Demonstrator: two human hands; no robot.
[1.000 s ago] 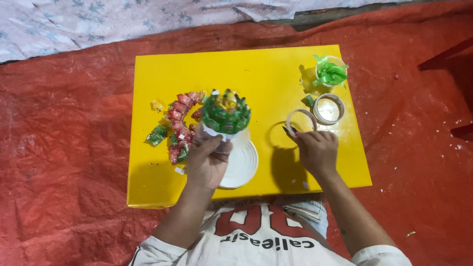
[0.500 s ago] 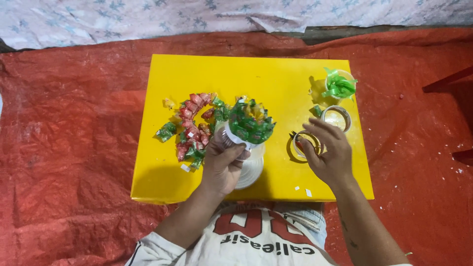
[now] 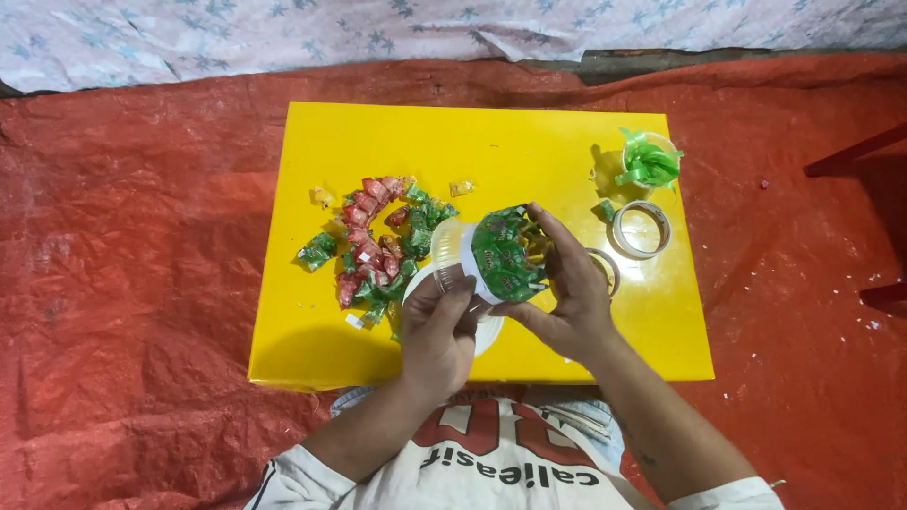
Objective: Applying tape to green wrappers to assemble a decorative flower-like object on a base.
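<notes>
I take the yellow table (image 3: pixel 529 142) as my landmark and read across it from the left. On its left half lies a loose heap of wrapped sweets (image 3: pixel 373 241), red and green, some strays at the heap's left edge. Just right of the heap, above the table's near edge, I have the clear plastic cup (image 3: pixel 453 260) lifted and tipped on its side, its outside ringed with green wrapped sweets (image 3: pixel 505 253). A white plate (image 3: pixel 487 332) sits on the table beneath it, mostly hidden by my hands.

My left hand (image 3: pixel 436 332) is closed around the cup's bare base end, fingers curled over it. My right hand (image 3: pixel 567 293) cups the sweet-covered end from the right, fingers half-closed and spread over the wrappers; how firmly they press I cannot tell.

I judge the cup light and thin-walled, likely to buckle under a hard squeeze. The wrappers look glossy and slippery, and may peel off if rubbed, so the bare plastic at the base seems the safer hold, with only a light touch on the decorated band.

Further right on the table lie two tape rolls (image 3: pixel 641 229), one partly behind my right hand. At the far right corner stands a small cup with green ribbon (image 3: pixel 648 162).
</notes>
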